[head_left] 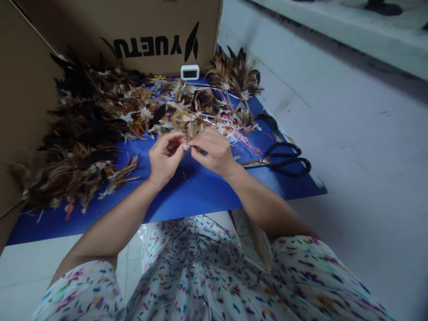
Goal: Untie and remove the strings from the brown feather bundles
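Note:
Over the blue tabletop [197,191], my two hands meet fingertip to fingertip. My left hand [166,158] pinches the pale fluffy base of a small feather [185,146] between thumb and fingers. From the other side, my right hand [213,151] is closed with its thumb and forefinger at the same pale base; whether it also grips a strand is too small to make out. Brown feather tips show just behind the fingers. Right behind my right hand lies a tangle of pink and white string [230,127]. Black-handled scissors [284,159] rest to its right.
Brown and black feathers [90,116] heap along the left and back. Feather bunches [234,73] lean at the back right. A small white digital clock [190,72] stands before a cardboard box [154,22]. A pale wall [351,133] borders the right side.

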Motion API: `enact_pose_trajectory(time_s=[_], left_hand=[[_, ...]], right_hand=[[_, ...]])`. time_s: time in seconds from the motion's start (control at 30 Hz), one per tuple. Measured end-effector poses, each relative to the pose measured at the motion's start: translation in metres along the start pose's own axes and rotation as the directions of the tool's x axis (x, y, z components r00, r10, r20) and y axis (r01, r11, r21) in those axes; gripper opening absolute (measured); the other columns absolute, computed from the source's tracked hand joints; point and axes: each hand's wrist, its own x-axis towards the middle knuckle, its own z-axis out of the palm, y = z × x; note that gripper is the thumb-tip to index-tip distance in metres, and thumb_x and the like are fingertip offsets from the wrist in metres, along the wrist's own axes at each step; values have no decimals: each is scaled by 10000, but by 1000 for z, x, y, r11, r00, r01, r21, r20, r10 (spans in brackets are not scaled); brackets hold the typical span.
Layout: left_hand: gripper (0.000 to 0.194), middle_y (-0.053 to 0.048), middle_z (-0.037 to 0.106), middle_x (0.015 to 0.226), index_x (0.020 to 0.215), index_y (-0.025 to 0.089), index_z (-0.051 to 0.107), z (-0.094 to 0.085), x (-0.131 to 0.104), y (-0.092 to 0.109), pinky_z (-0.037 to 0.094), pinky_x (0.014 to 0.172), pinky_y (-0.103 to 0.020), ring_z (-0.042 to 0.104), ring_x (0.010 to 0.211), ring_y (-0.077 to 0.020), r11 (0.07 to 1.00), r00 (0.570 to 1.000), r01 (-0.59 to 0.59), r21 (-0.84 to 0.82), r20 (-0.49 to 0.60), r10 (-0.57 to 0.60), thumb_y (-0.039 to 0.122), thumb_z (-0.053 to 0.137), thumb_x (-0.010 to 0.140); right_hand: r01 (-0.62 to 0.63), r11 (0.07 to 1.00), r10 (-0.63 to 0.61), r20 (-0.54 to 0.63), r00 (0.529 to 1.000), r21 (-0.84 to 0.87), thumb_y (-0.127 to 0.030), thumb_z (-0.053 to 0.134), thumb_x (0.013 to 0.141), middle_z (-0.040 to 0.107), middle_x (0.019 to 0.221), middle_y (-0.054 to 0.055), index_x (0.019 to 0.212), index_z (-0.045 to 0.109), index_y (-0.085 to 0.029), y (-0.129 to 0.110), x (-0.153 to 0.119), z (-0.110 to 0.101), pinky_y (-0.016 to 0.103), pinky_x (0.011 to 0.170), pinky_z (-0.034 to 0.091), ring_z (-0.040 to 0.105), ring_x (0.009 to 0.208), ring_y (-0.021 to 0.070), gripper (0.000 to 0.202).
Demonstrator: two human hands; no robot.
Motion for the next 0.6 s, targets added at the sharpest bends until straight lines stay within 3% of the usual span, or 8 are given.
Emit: enact_pose_trajectory(time_s=[0.23,0.4,0.6], left_hand=[[150,-28,732,867,905,229,777,-7,6,12,562,700,-256,677,790,-138,966,988,-155,208,34,151,361,710,882],[139,-32,740,842,879,217,781,-9,7,13,533,646,-237,663,740,-128,956,985,-173,239,68,161,328,698,888],[97,-24,747,849,889,203,757,-8,6,15,526,623,-220,664,717,-119,961,986,-163,222,76,150,282,701,881]], right_hand=[[66,997,-65,32,997,-39,-194,516,943,743,891,44,902,728,-248,6,-2,-4,413,811,467,633,855,212,223],[106,991,-104,23,994,-86,-210,522,951,749,867,49,880,726,-237,5,0,-9,410,769,452,628,826,213,217],[59,995,-56,35,998,-78,-242,526,954,735,863,55,888,731,-243,3,0,-8,423,780,450,622,829,220,215]])
